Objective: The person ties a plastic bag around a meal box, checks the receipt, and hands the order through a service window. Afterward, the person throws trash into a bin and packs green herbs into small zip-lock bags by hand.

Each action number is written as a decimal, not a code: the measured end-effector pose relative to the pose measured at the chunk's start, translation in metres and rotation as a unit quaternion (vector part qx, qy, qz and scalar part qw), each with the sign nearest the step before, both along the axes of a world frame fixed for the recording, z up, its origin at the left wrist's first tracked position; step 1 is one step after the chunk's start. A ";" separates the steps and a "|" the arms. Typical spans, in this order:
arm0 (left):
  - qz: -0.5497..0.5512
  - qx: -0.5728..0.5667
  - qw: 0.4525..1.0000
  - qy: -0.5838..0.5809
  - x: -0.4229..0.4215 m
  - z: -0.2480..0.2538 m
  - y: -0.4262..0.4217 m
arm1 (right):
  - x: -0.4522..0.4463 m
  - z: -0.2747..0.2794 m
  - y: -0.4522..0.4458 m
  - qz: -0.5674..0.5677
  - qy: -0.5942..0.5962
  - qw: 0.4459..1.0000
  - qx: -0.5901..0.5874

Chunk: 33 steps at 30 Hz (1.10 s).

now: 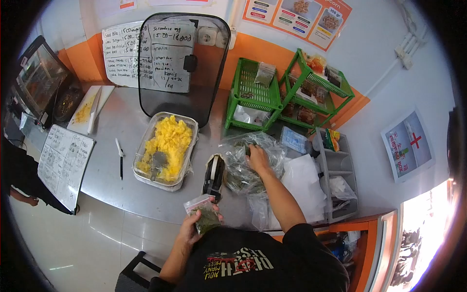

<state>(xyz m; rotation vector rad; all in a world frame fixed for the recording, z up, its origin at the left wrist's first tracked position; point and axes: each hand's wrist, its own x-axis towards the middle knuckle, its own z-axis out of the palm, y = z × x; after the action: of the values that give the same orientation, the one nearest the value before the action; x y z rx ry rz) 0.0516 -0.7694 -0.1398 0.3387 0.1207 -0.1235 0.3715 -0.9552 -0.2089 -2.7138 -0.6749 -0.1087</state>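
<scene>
My left hand (189, 228), close to my body at the table's front edge, grips a small clear zip bag (207, 220) with dark green flakes inside. Over at the large clear plastic bag (234, 176), my right hand (258, 158) reaches in with its fingers curled. Something dark green shows at those fingertips, too small to make out. The big bag is crumpled and holds more green stuff. Between the two hands lies a black tape dispenser (213, 176).
Left of the bag, a clear tub (141, 176) holds yellow crumbly food and a scoop. Green racks (253, 92) stand behind; a grey organizer (340, 163) and white sheets (304, 182) lie right. A knife (92, 117) rests on a cutting board (80, 120). Another person's hand (26, 198) shows at far left.
</scene>
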 end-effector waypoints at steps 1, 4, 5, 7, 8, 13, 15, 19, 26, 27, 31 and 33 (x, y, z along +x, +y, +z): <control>-0.001 -0.012 1.000 -0.007 0.000 0.002 0.001 | -0.001 0.000 0.002 -0.018 0.023 0.999 0.041; -0.016 -0.010 1.000 0.001 -0.002 0.001 0.002 | 0.008 0.002 0.003 -0.053 0.132 0.985 0.102; -0.030 -0.005 1.000 0.007 -0.004 -0.002 0.000 | 0.010 -0.002 0.000 -0.064 0.179 0.975 0.111; -0.061 0.001 0.998 0.031 -0.008 -0.011 -0.006 | 0.017 -0.013 -0.009 -0.045 0.162 0.975 0.146; -0.072 0.009 0.997 0.036 -0.011 -0.013 -0.009 | 0.018 -0.010 -0.011 -0.048 0.188 0.969 0.155; -0.075 0.031 0.997 0.016 -0.008 -0.015 -0.009 | 0.007 0.037 -0.021 0.005 0.227 0.917 0.328; -0.072 0.034 0.997 0.019 -0.007 -0.013 -0.008 | -0.015 0.089 -0.020 0.024 0.198 0.904 0.379; -0.077 0.037 0.996 0.026 -0.003 -0.019 -0.009 | -0.093 0.188 -0.006 0.116 0.247 0.879 0.391; -0.081 0.023 0.994 0.069 -0.016 -0.022 -0.014 | -0.200 0.159 0.043 0.362 0.141 0.899 0.204; -0.100 0.053 0.993 0.038 -0.020 -0.026 -0.014 | -0.204 0.148 0.045 0.379 0.040 0.905 0.187; -0.138 0.043 0.989 -0.025 -0.022 -0.007 -0.013 | -0.175 0.142 0.035 0.194 0.129 0.922 0.310; -0.137 0.072 0.987 -0.047 -0.023 -0.005 -0.013 | -0.131 0.130 0.026 0.085 0.144 0.919 0.358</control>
<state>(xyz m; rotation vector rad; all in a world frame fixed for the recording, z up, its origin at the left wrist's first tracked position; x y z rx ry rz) 0.0282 -0.7820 -0.1449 0.5034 -0.0111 -0.3717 0.2405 -0.9294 -0.0791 -1.9099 -0.6230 0.0751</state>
